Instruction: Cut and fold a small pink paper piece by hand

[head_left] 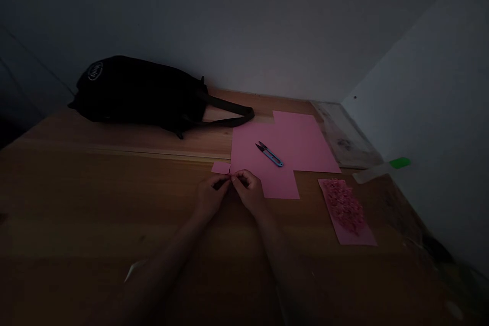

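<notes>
My left hand (211, 194) and my right hand (249, 192) meet at the fingertips, both pinched closed. A tiny reddish bit seems to show between them, too small and dark to name. Just beyond the left fingers lies a small pink paper piece (220, 167) on the wooden table. Large pink paper sheets (282, 183) overlap beyond and beside my right hand. On those sheets rest thread snips (269, 154) with blue handles, their dark blades pointing up and left.
At the right, a pile of crinkled pink pieces (346, 206) sits on a pink paper rectangle (357, 238). Near it lies a clear item with a green end (400, 163). A black bag (141, 91) lies at the back left, its strap (229, 107) reaching the sheets. Walls stand behind and right.
</notes>
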A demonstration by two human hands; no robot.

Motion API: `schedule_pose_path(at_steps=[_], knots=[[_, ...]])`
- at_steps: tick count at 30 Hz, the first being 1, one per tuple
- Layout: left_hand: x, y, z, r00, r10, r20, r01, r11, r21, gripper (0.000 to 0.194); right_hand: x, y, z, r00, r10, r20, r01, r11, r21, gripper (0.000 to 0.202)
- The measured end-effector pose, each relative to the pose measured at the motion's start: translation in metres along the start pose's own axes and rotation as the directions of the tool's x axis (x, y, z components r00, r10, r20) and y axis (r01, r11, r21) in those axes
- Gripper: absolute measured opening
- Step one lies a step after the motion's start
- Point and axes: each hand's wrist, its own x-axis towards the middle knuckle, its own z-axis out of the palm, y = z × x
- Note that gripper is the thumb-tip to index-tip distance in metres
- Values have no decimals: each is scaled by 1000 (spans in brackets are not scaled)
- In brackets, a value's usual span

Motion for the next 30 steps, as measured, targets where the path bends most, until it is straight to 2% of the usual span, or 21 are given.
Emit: schedule_pose_path(at_steps=[6, 21, 30], knots=[[0, 0, 0, 1000, 28, -12, -28, 999, -39, 15, 1, 1, 0, 1000, 3, -25, -4, 1000, -5, 16], [0, 2, -1, 999, 38, 1, -38, 999, 16, 15, 0, -2, 1, 997, -36, -65, 33, 998, -50, 14], [0, 0, -1, 995, 91, 32, -94, 993, 78, 14, 0, 0, 1, 996, -74, -55, 73, 997, -22, 12]])
